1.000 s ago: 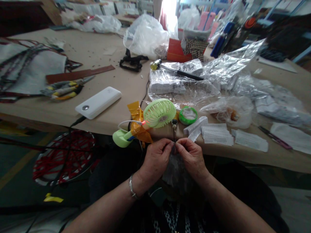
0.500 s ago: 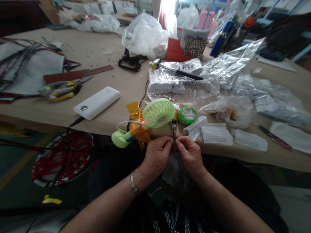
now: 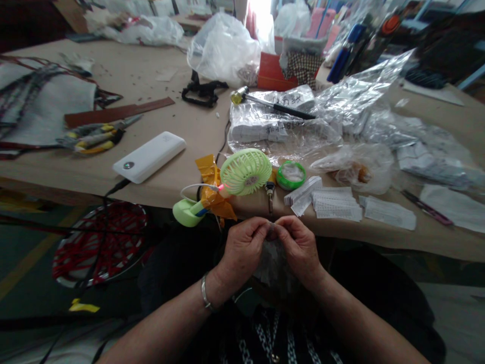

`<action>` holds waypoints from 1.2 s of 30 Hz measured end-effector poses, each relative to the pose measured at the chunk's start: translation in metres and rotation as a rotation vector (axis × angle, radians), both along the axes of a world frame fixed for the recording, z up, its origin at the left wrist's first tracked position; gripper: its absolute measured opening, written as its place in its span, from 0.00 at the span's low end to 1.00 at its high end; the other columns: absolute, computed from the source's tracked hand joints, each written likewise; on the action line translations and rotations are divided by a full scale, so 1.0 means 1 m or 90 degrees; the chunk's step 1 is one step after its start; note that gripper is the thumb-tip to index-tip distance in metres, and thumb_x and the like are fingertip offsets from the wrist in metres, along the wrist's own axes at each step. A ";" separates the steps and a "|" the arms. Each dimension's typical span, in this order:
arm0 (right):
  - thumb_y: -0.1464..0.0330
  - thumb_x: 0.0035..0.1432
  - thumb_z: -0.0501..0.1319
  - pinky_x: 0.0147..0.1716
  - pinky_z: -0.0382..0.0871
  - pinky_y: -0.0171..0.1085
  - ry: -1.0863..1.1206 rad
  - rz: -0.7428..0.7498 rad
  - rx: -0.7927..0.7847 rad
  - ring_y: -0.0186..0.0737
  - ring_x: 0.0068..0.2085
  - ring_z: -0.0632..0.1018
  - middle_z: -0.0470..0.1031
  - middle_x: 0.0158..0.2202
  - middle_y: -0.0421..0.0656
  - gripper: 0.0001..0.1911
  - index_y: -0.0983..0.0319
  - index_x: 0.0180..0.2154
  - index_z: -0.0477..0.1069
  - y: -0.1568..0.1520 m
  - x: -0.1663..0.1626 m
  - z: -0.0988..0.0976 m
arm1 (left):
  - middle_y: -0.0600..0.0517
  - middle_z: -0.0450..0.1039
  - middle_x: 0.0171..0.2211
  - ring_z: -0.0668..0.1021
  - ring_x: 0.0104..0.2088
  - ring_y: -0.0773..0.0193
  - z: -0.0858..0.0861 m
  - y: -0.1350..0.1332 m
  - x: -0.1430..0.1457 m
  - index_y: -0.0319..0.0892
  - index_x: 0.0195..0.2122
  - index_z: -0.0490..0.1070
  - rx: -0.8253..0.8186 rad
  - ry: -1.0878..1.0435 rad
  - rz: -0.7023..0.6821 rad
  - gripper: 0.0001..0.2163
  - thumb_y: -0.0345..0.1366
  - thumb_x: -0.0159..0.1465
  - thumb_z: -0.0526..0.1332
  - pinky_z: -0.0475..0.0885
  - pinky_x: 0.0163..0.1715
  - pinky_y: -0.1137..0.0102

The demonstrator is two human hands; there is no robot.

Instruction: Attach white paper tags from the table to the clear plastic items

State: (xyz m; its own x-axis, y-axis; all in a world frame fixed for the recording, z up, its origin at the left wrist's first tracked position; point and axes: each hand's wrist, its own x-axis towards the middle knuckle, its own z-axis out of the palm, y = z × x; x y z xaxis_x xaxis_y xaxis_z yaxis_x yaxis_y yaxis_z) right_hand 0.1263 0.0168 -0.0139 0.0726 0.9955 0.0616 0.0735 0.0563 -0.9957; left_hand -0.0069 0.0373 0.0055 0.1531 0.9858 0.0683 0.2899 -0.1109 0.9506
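Note:
My left hand (image 3: 248,242) and my right hand (image 3: 297,247) meet just off the table's front edge, thumbs and forefingers pinched together. Between the fingertips is a small greyish piece, too small to name. Below them shows crumpled clear plastic (image 3: 275,265); whether it joins the pinched piece I cannot tell. In front of the fingertips, a metal-tipped tool (image 3: 270,194) points toward me from the table edge, apart from the hands. Beside it are a green handheld fan (image 3: 246,172), held by orange tape (image 3: 210,184), and a round green-rimmed container (image 3: 291,175).
White paper strips (image 3: 337,205) lie along the right front edge, near a pink-handled cutter (image 3: 428,207). A hammer (image 3: 280,107) rests on plastic-wrapped bundles. To the left are a white power bank (image 3: 149,156) and pliers (image 3: 100,136). A cable hangs over the edge.
Both hands have drawn back slightly from the metal tool tip, leaving a gap. They still pinch together. The view has shifted a little.

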 end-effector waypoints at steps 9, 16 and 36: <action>0.69 0.58 0.58 0.29 0.67 0.31 -0.226 -0.023 0.068 0.32 0.27 0.73 0.71 0.26 0.36 0.02 0.59 0.35 0.69 -0.019 0.038 0.011 | 0.54 0.74 0.23 0.74 0.25 0.69 -0.008 -0.008 -0.002 0.40 0.27 0.75 -0.085 -0.022 0.026 0.07 0.32 0.59 0.58 0.68 0.26 0.77; 0.66 0.54 0.60 0.29 0.67 0.31 -0.192 0.033 -0.011 0.33 0.29 0.73 0.72 0.28 0.38 0.08 0.61 0.37 0.70 -0.009 0.020 0.008 | 0.54 0.75 0.25 0.74 0.26 0.68 -0.009 -0.011 -0.002 0.40 0.30 0.75 -0.087 -0.037 0.014 0.07 0.34 0.60 0.58 0.68 0.27 0.76; 0.67 0.57 0.57 0.27 0.64 0.30 -0.176 0.012 0.019 0.31 0.25 0.71 0.70 0.22 0.36 0.06 0.61 0.30 0.69 0.015 0.007 0.009 | 0.56 0.74 0.23 0.73 0.24 0.71 -0.010 0.005 -0.001 0.41 0.28 0.75 0.012 0.007 0.028 0.07 0.32 0.60 0.58 0.68 0.26 0.79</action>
